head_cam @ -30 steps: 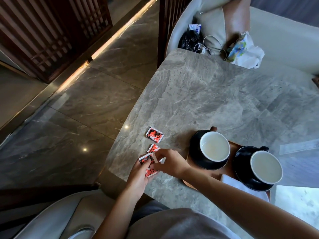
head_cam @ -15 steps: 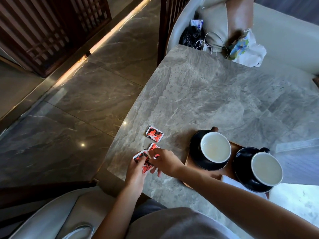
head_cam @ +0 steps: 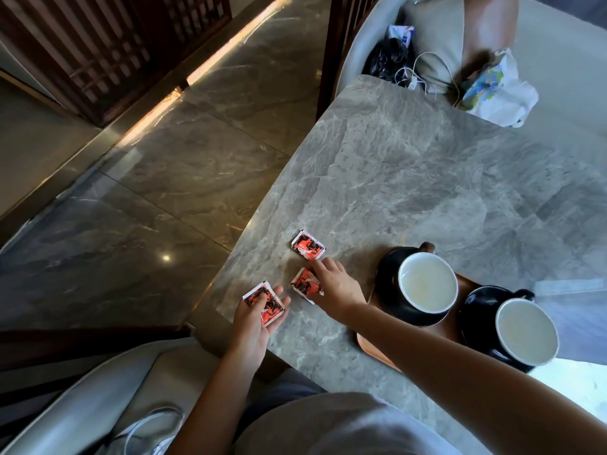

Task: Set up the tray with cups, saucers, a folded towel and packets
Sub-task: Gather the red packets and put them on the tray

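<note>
Left to right: your left hand [head_cam: 254, 318] holds a small stack of red-and-black packets [head_cam: 265, 302], thumb pressed on top, at the near-left corner of the grey marble table [head_cam: 410, 178]. Just to its right, your right hand [head_cam: 335, 285] lies over a second packet [head_cam: 305, 284] on the table, fingers closed on its right edge. A third packet [head_cam: 308, 245] lies free just beyond those fingertips. Farther right, two white-lined cups [head_cam: 427, 284] on black saucers [head_cam: 387, 290] stand on the wooden tray [head_cam: 371, 348].
</note>
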`<action>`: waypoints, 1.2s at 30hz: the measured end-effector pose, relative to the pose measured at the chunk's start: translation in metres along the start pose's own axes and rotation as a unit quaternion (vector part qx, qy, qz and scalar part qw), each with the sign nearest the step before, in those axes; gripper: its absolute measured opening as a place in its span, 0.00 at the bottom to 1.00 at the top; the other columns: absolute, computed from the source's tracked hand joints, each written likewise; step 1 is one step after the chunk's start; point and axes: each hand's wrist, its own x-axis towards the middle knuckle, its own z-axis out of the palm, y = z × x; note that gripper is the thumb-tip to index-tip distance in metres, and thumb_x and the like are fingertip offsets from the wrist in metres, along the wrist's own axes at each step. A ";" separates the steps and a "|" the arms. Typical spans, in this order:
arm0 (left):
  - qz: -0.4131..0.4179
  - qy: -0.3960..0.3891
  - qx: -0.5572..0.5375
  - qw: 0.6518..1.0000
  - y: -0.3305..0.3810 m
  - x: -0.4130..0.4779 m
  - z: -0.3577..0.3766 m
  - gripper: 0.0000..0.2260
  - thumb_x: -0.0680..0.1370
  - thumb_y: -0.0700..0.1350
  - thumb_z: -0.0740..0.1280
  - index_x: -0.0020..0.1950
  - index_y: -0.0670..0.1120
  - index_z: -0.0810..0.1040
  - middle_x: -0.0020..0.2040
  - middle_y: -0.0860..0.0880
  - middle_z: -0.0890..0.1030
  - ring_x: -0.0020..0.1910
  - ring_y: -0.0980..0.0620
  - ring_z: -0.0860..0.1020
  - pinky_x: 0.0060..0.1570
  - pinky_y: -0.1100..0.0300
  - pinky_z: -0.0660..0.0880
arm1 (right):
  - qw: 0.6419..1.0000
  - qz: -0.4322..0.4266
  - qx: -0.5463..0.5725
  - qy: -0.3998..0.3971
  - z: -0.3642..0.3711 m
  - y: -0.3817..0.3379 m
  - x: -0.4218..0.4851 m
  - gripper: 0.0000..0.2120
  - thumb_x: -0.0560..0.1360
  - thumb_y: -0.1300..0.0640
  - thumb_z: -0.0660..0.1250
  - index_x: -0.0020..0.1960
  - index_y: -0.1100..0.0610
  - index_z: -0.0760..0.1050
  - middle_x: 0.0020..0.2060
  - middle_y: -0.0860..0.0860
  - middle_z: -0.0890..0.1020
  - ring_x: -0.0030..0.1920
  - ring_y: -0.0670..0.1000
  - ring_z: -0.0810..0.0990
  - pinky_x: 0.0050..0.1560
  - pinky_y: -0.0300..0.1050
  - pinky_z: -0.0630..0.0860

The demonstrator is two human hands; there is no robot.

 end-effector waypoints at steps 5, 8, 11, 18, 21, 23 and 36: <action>-0.023 -0.005 0.031 0.999 -0.004 0.000 -0.007 0.05 0.79 0.39 0.60 0.52 0.45 0.74 0.44 0.46 0.86 0.40 0.49 0.85 0.45 0.53 0.76 | 1.000 0.003 0.009 0.009 0.003 0.002 -0.005 0.27 0.70 0.51 0.71 0.64 0.54 0.64 0.57 0.52 0.74 0.60 0.55 0.72 0.52 0.50 0.73; -0.065 -0.017 0.027 0.997 -0.005 0.002 -0.007 0.08 0.79 0.40 0.59 0.56 0.43 0.74 0.42 0.46 0.86 0.40 0.50 0.85 0.44 0.56 0.77 | 0.999 -0.004 0.037 -0.007 0.002 0.003 -0.009 0.20 0.73 0.56 0.67 0.63 0.50 0.67 0.54 0.52 0.74 0.53 0.57 0.77 0.49 0.49 0.75; -0.094 -0.014 0.025 0.995 -0.004 0.002 -0.004 0.10 0.80 0.42 0.55 0.52 0.44 0.76 0.39 0.46 0.86 0.40 0.50 0.84 0.42 0.57 0.78 | 0.996 -0.009 0.082 -0.041 -0.004 0.005 -0.011 0.16 0.74 0.56 0.66 0.61 0.47 0.75 0.53 0.53 0.76 0.53 0.56 0.78 0.48 0.42 0.71; -0.097 -0.022 0.034 0.994 0.001 -0.005 0.014 0.14 0.80 0.45 0.50 0.48 0.43 0.75 0.47 0.44 0.79 0.44 0.45 0.78 0.44 0.55 0.72 | 0.947 0.060 0.308 0.064 -0.039 0.002 -0.008 0.13 0.69 0.64 0.72 0.46 0.53 0.70 0.42 0.52 0.79 0.39 0.53 0.79 0.40 0.47 0.77; -0.104 -0.061 0.034 0.992 0.000 -0.010 0.019 0.17 0.80 0.49 0.49 0.50 0.43 0.74 0.48 0.42 0.78 0.45 0.44 0.77 0.44 0.55 0.71 | 0.919 -0.005 0.393 0.016 -0.054 -0.009 -0.007 0.11 0.70 0.69 0.70 0.44 0.54 0.74 0.36 0.49 0.79 0.33 0.42 0.78 0.38 0.40 0.78; -0.109 -0.088 0.043 0.989 -0.001 -0.011 0.018 0.19 0.80 0.52 0.48 0.54 0.43 0.74 0.50 0.41 0.79 0.47 0.43 0.78 0.46 0.53 0.72 | 0.933 -0.064 0.353 -0.026 -0.062 -0.018 -0.008 0.10 0.72 0.68 0.69 0.48 0.55 0.79 0.36 0.45 0.78 0.33 0.36 0.76 0.38 0.30 0.74; -0.051 -0.204 0.118 0.971 -0.010 -0.014 0.003 0.14 0.76 0.32 0.57 0.55 0.45 0.76 0.46 0.43 0.86 0.46 0.44 0.84 0.40 0.57 0.81 | 0.976 -0.170 0.135 -0.012 -0.052 -0.042 -0.027 0.06 0.71 0.54 0.69 0.47 0.47 0.78 0.38 0.40 0.79 0.41 0.42 0.76 0.45 0.48 0.77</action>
